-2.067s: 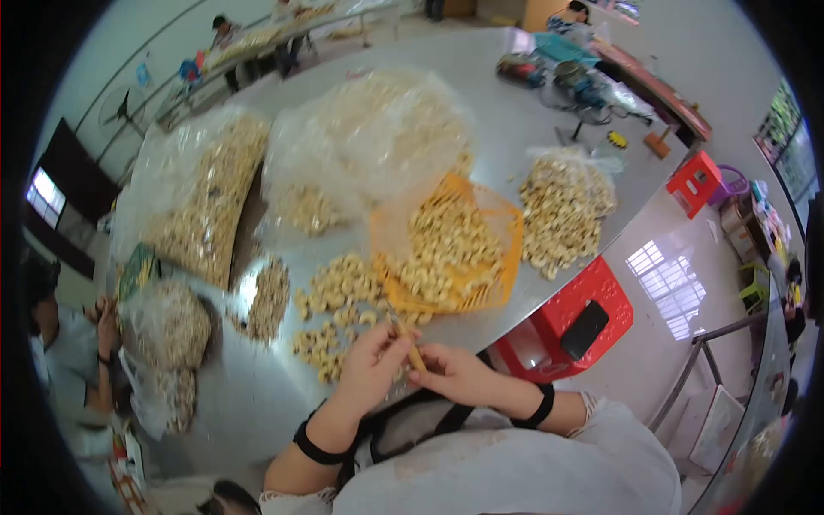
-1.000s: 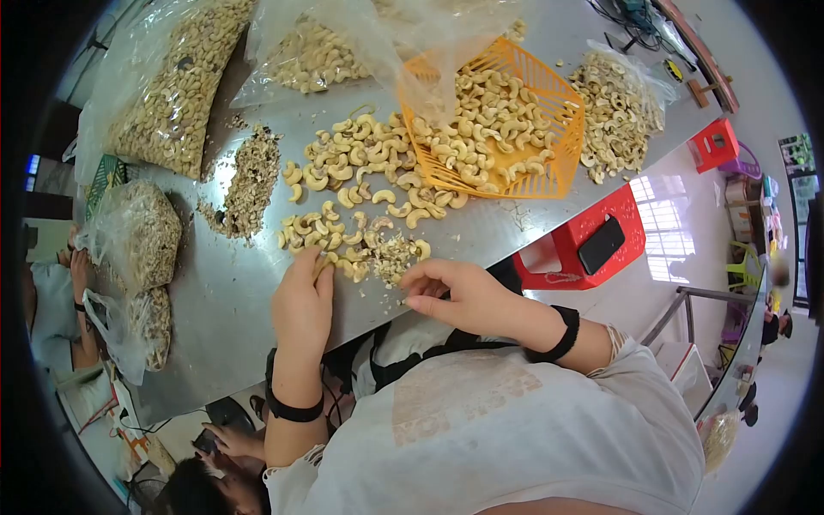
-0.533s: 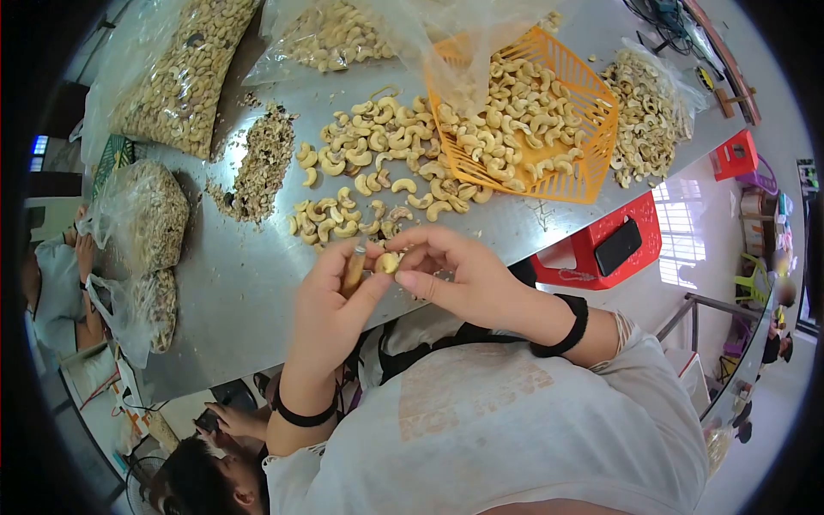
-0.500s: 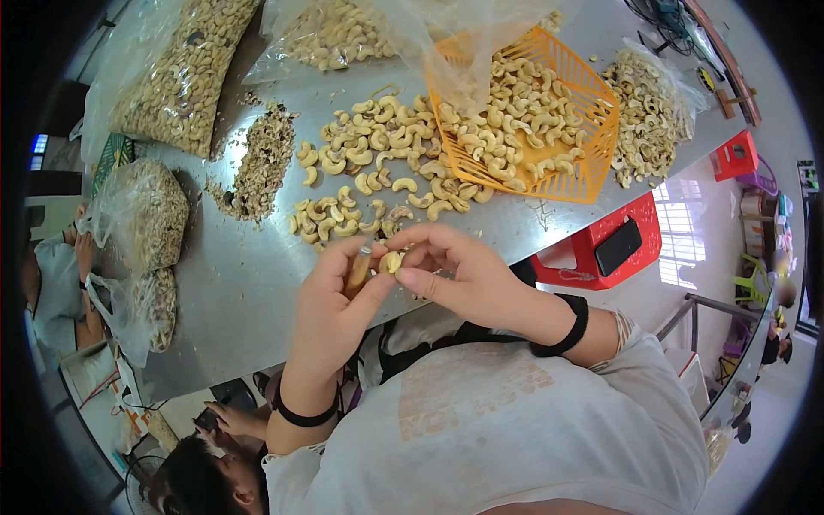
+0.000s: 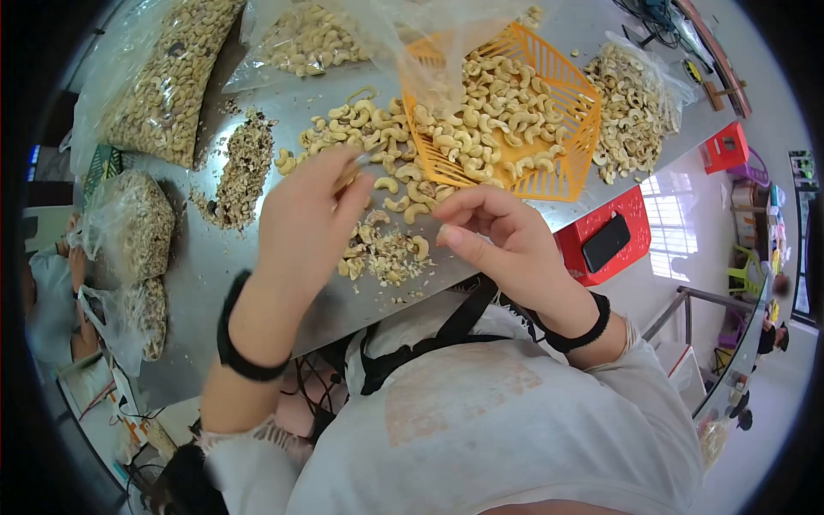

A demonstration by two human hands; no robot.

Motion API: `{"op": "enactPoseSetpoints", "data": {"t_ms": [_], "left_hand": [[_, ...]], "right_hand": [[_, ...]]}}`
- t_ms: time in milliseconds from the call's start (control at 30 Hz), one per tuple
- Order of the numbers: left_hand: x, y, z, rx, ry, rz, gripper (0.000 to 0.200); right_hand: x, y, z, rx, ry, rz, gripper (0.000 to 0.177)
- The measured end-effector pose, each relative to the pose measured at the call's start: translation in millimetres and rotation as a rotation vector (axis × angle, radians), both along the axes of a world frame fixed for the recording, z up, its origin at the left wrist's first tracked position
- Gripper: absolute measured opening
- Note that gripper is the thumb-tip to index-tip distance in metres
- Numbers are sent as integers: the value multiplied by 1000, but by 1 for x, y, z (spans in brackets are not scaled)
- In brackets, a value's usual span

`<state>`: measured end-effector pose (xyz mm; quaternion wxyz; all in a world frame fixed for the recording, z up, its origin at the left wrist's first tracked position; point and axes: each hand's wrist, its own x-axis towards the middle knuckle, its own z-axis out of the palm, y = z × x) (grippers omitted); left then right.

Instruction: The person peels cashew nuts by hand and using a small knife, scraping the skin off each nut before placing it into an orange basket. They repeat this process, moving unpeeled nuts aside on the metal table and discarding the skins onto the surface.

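My left hand (image 5: 305, 219) is closed around a small knife (image 5: 361, 160). Its metal tip shows above the fingers, and most of the handle is hidden. The hand hovers over the left side of a pile of cashew nuts (image 5: 365, 124) on the metal table. My right hand (image 5: 506, 245) has its thumb and curled fingers apart, with nothing visible between them, in front of the orange basket. Between the hands, near the table's front edge, lies a small heap of shavings and broken bits (image 5: 390, 257), with a few cashews around it.
An orange plastic basket (image 5: 585, 142) holds cashews, with a clear bag draped over its left side. More cashews sit in bags at the back, left and right. Brown skin crumbs (image 5: 240, 176) lie to the left. A phone (image 5: 606, 243) rests on a red stool (image 5: 635, 219). Another person sits at the left.
The hands have moved apart: left with the knife up and leftward, right to the right. The cashew held between them is no longer in the fingers. The shavings heap is now uncovered.
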<state>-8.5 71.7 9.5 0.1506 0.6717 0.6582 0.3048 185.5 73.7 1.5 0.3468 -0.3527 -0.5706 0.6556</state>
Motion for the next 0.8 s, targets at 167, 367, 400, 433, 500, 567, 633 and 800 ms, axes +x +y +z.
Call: {"op": "enactPoseSetpoints", "data": {"t_ms": [167,367,400,433,500,567,633,800], "left_hand": [[23,64,-2,160,312,-384,15],[42,102,-11,19,803,-531,10],[43,105,-13,23,825,-521,9],[45,107,-13,26,846,-511,8],[51,111,-11,-50,900,-518,8],[54,113,-10,-127,955,-522,9],[56,114,-11,-112,986,-514,10],[48,103,2,-147,617,-521,14]], "right_hand": [[15,-5,1,-97,75,-88,18],[39,0,-3,-113,11,-76,19],[40,0,-5,-116,16,-84,19],[41,0,-8,-109,31,-112,18],[42,1,-10,-105,49,-143,17],[43,3,-10,-112,59,-155,17],[44,4,-11,-99,47,-155,17],[43,5,-10,-68,24,-138,19]]}}
